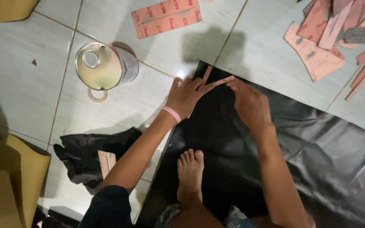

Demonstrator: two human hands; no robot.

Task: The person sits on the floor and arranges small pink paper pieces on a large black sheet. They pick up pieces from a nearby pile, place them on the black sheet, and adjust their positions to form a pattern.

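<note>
The left hand (pixel 185 96) lay flat, fingers spread, pressing a pink strip (pixel 216 81) onto the black sheet (pixel 317 147) on the tiled floor (pixel 119 105). The right hand (pixel 250 103) pinched the strip's end. A tin can (pixel 105 66) stood nearby.

Bare floor (pixel 119 105) lies open between the metal can (pixel 104 65) and the near corner of the black sheet (pixel 317 147); a hand could pass there, or further left along the tiles; the can stands just left of the left hand (pixel 186 95) (its loose ring beside it); a crumpled black cloth (pixel 89 156) blocks the near-left floor; pink strips (pixel 330 38) crowd the far-right corner; a bare foot (pixel 189 173) rests on the sheet's near edge; the sheet to the right of the right hand (pixel 250 103) is free.
</note>
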